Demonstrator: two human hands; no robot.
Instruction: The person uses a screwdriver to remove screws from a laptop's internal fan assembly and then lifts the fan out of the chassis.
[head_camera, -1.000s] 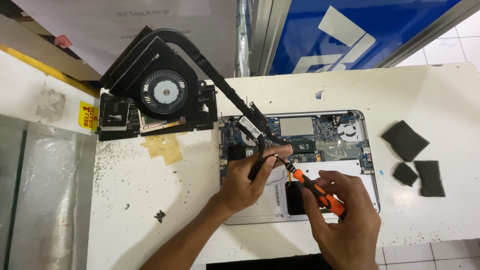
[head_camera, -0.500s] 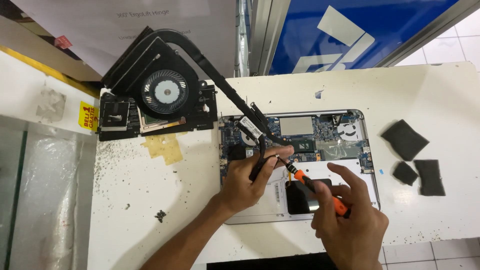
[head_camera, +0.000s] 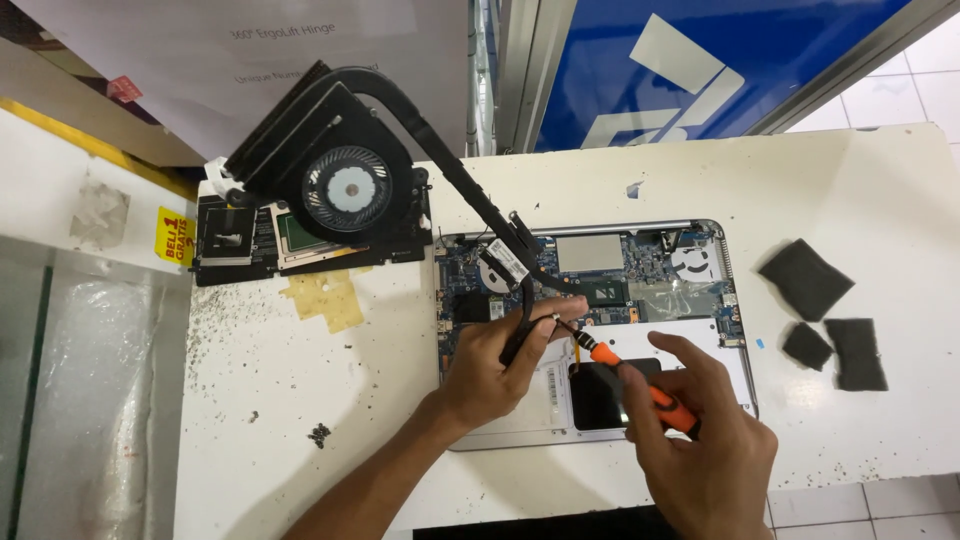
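Note:
An opened silver laptop (head_camera: 738, 300) lies on the white table with its circuit board showing. My left hand (head_camera: 490, 365) rests on the laptop and pinches a black cable or bracket (head_camera: 522, 325) near the board's middle. In my right hand (head_camera: 705, 450) is a small screwdriver with an orange handle (head_camera: 640, 383); its tip points at a screw beside my left fingertips. A black cooling fan with a heat pipe (head_camera: 345, 180) lies to the upper left, its pipe reaching over the laptop's top left corner.
A dark circuit board (head_camera: 250, 240) lies under the fan. Three dark foam pads (head_camera: 805, 280) sit at the right. A few small screws (head_camera: 320, 433) lie on the white table (head_camera: 300, 400), along with yellowish tape (head_camera: 325, 298) and dust. A blue panel stands behind.
My right hand has shifted its fingers along the screwdriver handle, as if turning it. My left hand and the laptop have stayed in place.

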